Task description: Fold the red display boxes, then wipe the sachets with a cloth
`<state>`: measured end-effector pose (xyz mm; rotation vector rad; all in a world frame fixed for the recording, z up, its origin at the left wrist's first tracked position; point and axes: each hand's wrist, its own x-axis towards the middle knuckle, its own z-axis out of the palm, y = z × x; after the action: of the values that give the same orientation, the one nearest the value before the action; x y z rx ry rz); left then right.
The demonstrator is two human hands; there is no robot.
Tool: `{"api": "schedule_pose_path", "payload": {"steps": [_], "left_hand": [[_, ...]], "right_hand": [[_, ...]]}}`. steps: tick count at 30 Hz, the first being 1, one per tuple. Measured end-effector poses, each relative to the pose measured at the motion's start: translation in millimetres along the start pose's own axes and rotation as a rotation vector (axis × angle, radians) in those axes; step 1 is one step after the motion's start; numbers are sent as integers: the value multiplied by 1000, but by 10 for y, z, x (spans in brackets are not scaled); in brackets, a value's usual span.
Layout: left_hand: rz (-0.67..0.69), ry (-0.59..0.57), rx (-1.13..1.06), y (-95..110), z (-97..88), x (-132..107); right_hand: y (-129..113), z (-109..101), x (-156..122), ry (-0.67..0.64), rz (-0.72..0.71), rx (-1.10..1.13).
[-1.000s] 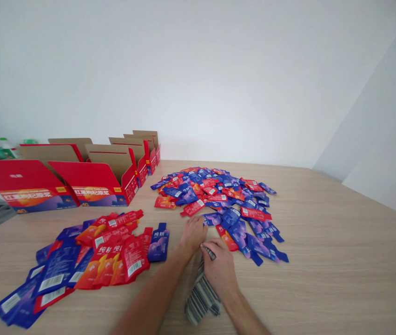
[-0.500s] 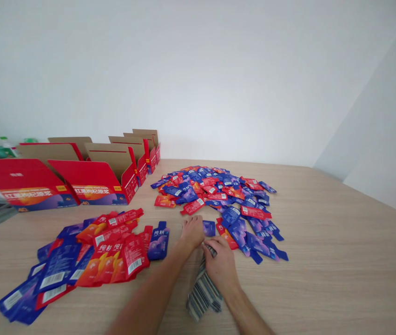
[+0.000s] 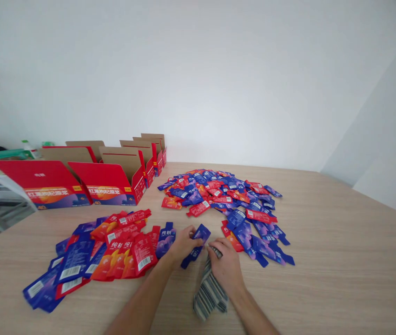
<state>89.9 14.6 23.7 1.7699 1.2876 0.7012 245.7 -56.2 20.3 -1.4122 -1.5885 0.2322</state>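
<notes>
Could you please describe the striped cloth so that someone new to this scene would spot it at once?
On the pale table, nearer than the large pile of red and blue pouches, find the person's right hand. The striped cloth is bunched in its grip and spreads toward the viewer. Unlike the pouches, it is creased fabric with dark and light greyish stripes.

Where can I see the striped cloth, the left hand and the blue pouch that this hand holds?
Striped cloth (image 3: 210,289): head view, on its wide lower part.
Left hand (image 3: 183,244): head view, on the back of the hand.
Blue pouch (image 3: 202,234): head view, on its far part.
</notes>
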Motion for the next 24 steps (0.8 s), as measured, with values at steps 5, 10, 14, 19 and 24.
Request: {"api": "schedule_pose_path", "payload": {"steps": [5, 10, 14, 19, 24], "left_hand": [[-126, -145, -1033, -33, -2, -289], [-265, -200, -1322, -10, -40, -312], [-299, -333, -1387, 75, -60, -334], [-196, -334, -1435, 109, -45, -372], [-166, -266, -1391, 112, 42, -391]], "right_hand": [[-168, -84, -7, 16, -50, 62], [-234, -97, -29, 71, -194, 52], [-112, 8, -43, 73, -214, -1], [-214, 146, -116, -84, -237, 22], [-307, 164, -106, -22, -213, 28]]}}
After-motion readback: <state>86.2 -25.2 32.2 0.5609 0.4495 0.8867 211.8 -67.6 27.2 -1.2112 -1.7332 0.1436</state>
